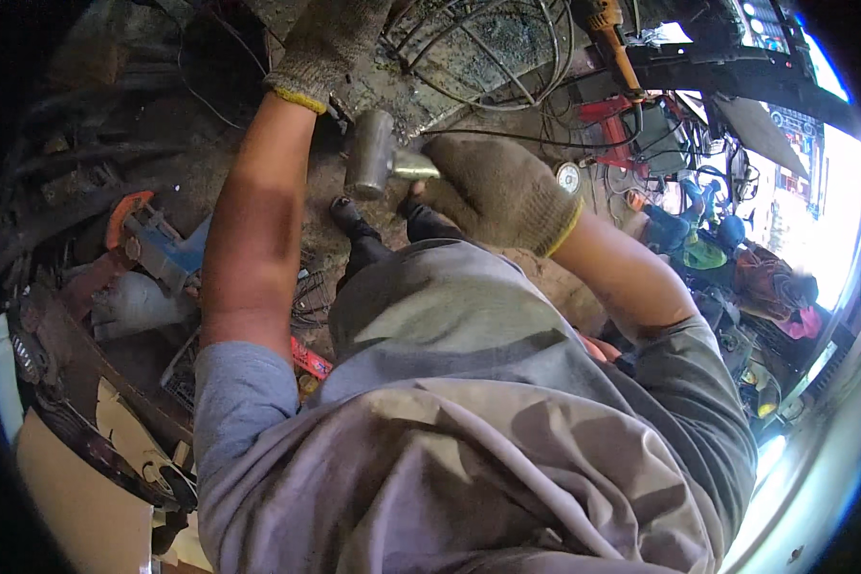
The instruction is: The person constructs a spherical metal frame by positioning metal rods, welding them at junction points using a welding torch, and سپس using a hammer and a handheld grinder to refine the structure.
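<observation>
My right hand [507, 191], in a grey-brown knit work glove with a yellow cuff edge, is wrapped round the short handle of a hammer. The hammer's thick cylindrical metal head [368, 155] points left, in front of my body and close to my left wrist. A matching glove covers my left hand [340, 48], stretched forward to the upper edge of the picture. Its fingers run out of view there, so whatever they hold or touch is hidden. Just beyond the hammer lies a dirty flat metal surface [459, 81].
Wire hoops [483, 53] and an orange-and-black power tool [614, 48] are at the top. Red equipment [607, 134] and cables stand ahead right. Several people [727, 234] are at the right. An orange-and-blue metal piece [148, 230] and scrap parts crowd the left.
</observation>
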The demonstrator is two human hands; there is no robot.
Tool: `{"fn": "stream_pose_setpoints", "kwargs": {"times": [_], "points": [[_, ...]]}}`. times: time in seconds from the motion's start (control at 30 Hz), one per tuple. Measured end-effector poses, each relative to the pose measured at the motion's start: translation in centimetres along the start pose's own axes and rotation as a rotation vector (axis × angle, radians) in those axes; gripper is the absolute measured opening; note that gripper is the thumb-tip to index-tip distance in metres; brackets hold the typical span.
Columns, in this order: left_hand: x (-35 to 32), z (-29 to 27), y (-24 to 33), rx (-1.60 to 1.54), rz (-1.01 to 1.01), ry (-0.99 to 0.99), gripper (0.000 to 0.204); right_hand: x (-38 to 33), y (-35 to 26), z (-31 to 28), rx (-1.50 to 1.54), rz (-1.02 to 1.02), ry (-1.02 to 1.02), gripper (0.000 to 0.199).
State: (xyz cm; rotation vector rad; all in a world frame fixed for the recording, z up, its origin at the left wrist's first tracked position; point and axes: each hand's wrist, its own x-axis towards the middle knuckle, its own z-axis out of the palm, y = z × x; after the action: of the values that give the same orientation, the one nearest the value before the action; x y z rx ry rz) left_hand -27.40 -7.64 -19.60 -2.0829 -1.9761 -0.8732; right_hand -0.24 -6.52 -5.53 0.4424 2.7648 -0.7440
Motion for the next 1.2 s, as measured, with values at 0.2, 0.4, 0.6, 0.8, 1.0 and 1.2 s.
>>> {"fn": "stream_pose_setpoints", "kwargs": {"times": [0.2,0.4,0.6,0.8,1.0,1.2], "points": [[-1.3,1.7,-0.6,0.113,0.034,0.028,0.078,1.6,1.5,-0.4,-0.034,0.191,0.127,0.049],[-0.4,-0.9,1.0,-0.098,0.005,-0.04,0.086,0.7,0.9,0.6,-0.008,0.11,0.061,0.041],[-0.7,2.0,-1.2,0.067,0.138,0.194,0.076,-0.7,1.5,0.2,0.093,0.007,0.043,0.038],[-2.0,2.9,-3.8,0.036,0.175,0.232,0.067,-5.7,4.0,1.5,0.51,0.236,0.288,0.035],[-1.6,-0.5,-2.4,-0.353,-0.122,0.312,0.068,-8.7,8.4,3.0,0.85,0.435,0.46,0.037],[0.2,-2.9,1.6,-0.007,-0.434,0.3,0.039,-9.4,11.9,2.7,0.927,0.479,0.609,0.033]]}}
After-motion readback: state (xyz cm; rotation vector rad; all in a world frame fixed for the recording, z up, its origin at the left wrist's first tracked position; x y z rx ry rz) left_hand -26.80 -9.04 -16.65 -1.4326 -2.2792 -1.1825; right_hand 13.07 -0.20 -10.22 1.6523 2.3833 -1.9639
